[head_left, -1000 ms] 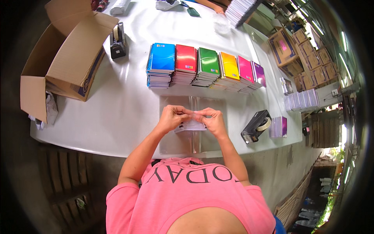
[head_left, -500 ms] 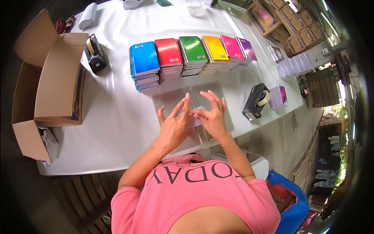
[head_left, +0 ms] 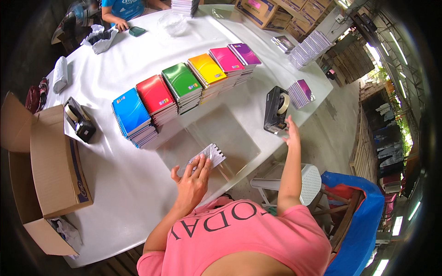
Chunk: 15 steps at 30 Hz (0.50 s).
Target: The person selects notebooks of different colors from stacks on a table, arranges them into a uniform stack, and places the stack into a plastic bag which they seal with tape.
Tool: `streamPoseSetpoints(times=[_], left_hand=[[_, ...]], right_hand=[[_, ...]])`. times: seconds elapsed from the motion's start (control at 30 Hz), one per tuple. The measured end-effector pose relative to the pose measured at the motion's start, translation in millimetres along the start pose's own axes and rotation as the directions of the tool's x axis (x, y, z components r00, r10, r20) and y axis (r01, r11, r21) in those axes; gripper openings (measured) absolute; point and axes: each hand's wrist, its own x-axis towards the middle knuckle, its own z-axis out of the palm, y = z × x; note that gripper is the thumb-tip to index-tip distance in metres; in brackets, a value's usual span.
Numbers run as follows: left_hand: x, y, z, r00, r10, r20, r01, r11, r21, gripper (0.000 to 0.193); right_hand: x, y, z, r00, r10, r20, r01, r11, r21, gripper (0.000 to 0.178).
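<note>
My left hand (head_left: 193, 178) lies with outstretched fingers on a small white packet (head_left: 212, 155), holding it down. The packet looks wrapped in clear plastic and has dark marks along one edge; my fingers cover part of it. Beneath it a clear sheet or board (head_left: 232, 133) rests on the table. My right hand (head_left: 292, 132) is open beside the near end of a black tape dispenser (head_left: 271, 115) with a roll of tape. Whether the fingertips touch the dispenser, I cannot tell.
Stacked spiral notebooks, from blue (head_left: 131, 110) to purple (head_left: 245, 54), form a diagonal row. An open cardboard box (head_left: 57, 161) and another tape dispenser (head_left: 79, 120) are at left. Wrapped notebook bundles (head_left: 301, 93) stand near the right edge. Across the table is another person's hand (head_left: 121, 24).
My right hand has left the packet and moved right to the tape dispenser. My left hand stays on the packet. The view has turned, bringing another person in at the far side.
</note>
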Motion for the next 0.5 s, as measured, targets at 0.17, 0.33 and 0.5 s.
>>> streamPoseSetpoints(times=[0.17,0.33,0.5], left_hand=[[2,0,1,1.000,0.014,-0.013,-0.014,1.000,-0.007,0.028],[3,-2,0,1.000,-0.020,-0.014,0.020,1.000,0.000,0.028],[1,-1,-2,1.000,-0.012,0.015,0.012,1.000,-0.008,0.030]], right_hand=[[51,16,0,0.917,0.202,0.345,-0.281,0.939,0.197,0.029],[28,57,-11,0.894,-0.221,0.391,-0.113,0.732,0.672,0.038],[3,97,-18,0.903,-0.245,0.354,0.062,0.888,0.456,0.048]])
